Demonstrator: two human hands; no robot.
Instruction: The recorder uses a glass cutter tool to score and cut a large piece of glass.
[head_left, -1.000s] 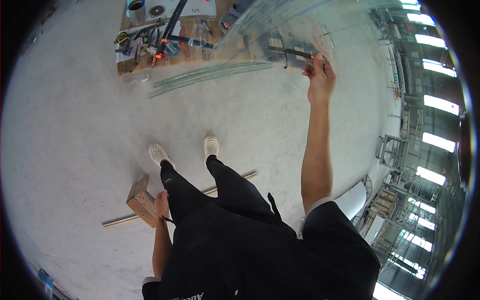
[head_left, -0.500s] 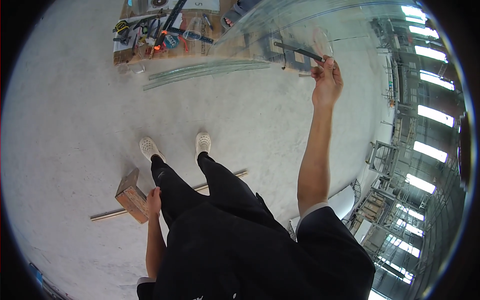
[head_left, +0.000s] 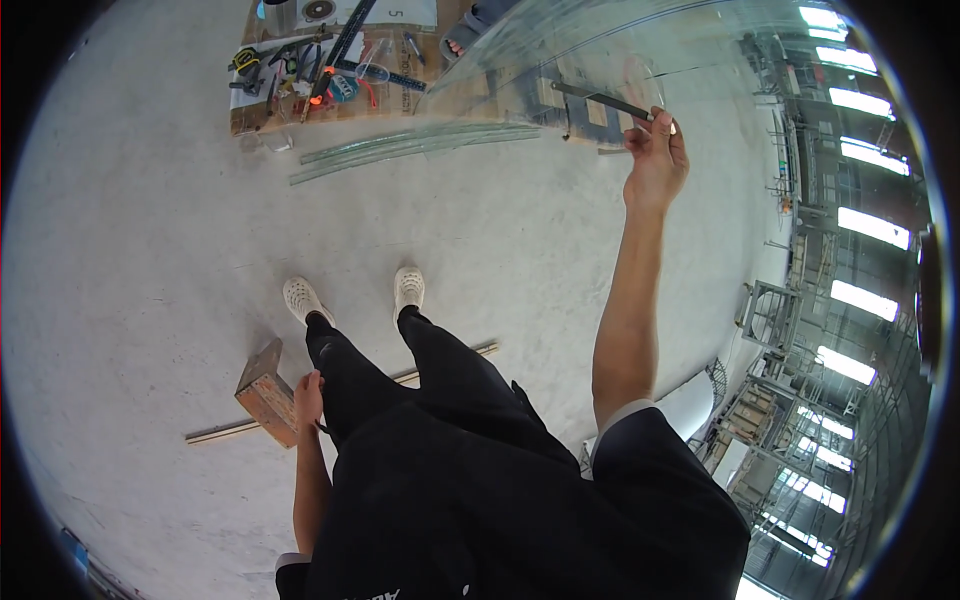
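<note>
My right hand (head_left: 657, 160) is stretched out over the right side of a large clear glass sheet (head_left: 530, 45). Its thumb and fingers pinch one end of a slim dark bar (head_left: 600, 98), which points away to the left above the glass; its exact kind is unclear. Beside my left thigh hangs my left hand (head_left: 309, 396), low and close to the trousers. Its fingers are curled, and whatever they may hold is hidden. An angled wooden block (head_left: 268, 400) on the floor lies just left of that hand.
Cardboard (head_left: 290, 118) at the far side bears a black T-square (head_left: 345, 62), a yellow tape measure (head_left: 244, 60) and other tools. Glass strips (head_left: 410, 143) lie on the floor before it. Another person's foot (head_left: 455, 47) shows beyond. A wooden batten (head_left: 220, 432) lies behind my feet.
The bar's held end has shifted very slightly right with my right hand. A small dark loop now shows beside my left wrist. Otherwise the view has only drifted slightly.
</note>
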